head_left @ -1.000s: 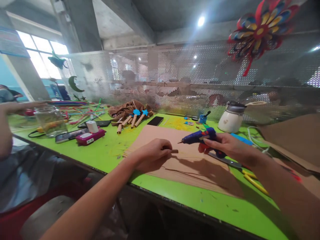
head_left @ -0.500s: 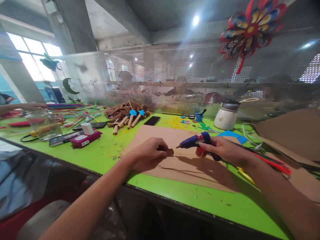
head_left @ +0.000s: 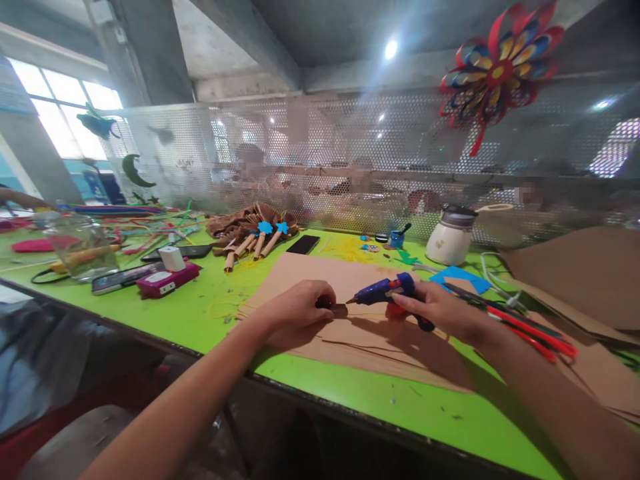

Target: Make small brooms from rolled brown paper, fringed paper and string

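My left hand point(head_left: 299, 308) is closed in a pinch around a small brown paper roll point(head_left: 339, 309), which it holds just above a sheet of brown paper point(head_left: 350, 333) on the green table point(head_left: 200, 310). In my right hand point(head_left: 440, 308) is a blue glue gun point(head_left: 385, 291), gripped with a finger on its red trigger. The gun's nozzle points left and sits right at the end of the roll.
A pile of finished brown rolls with blue stars point(head_left: 253, 230) lies at the back beside a black phone point(head_left: 303, 244). A white jar point(head_left: 450, 237), a glass jar point(head_left: 77, 243), a pink box point(head_left: 165, 279), red and yellow tools point(head_left: 530, 330) and a perforated metal screen point(head_left: 350, 153) surround the sheet.
My right hand has brought the glue gun left and down, so its nozzle has closed on the roll. My left hand has barely moved. The camera has shifted slightly.
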`<act>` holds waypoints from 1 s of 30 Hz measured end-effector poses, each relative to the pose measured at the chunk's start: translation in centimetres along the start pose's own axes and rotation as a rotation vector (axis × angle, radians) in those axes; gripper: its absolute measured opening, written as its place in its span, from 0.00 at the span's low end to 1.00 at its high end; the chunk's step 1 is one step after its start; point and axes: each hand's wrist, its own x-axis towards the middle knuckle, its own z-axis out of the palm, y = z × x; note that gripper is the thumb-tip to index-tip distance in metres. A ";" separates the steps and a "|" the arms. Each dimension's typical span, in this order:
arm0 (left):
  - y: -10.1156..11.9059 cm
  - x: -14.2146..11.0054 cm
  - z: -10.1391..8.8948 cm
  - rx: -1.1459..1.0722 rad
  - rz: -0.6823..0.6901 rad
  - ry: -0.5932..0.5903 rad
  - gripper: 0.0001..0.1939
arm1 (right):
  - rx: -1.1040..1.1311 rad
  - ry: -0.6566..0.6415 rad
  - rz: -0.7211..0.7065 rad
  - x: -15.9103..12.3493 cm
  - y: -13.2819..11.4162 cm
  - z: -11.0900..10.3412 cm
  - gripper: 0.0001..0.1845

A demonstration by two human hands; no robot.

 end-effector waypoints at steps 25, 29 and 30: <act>1.1 0.0 1.4 0.306 0.144 0.051 0.15 | -0.011 0.028 0.010 -0.3 -0.5 0.3 0.23; 0.8 0.0 0.9 0.282 0.139 0.036 0.17 | -0.026 0.030 0.001 -0.3 -0.3 0.0 0.23; 0.7 0.0 0.9 0.257 0.125 0.040 0.18 | -0.031 0.031 0.000 -0.3 -0.3 0.0 0.23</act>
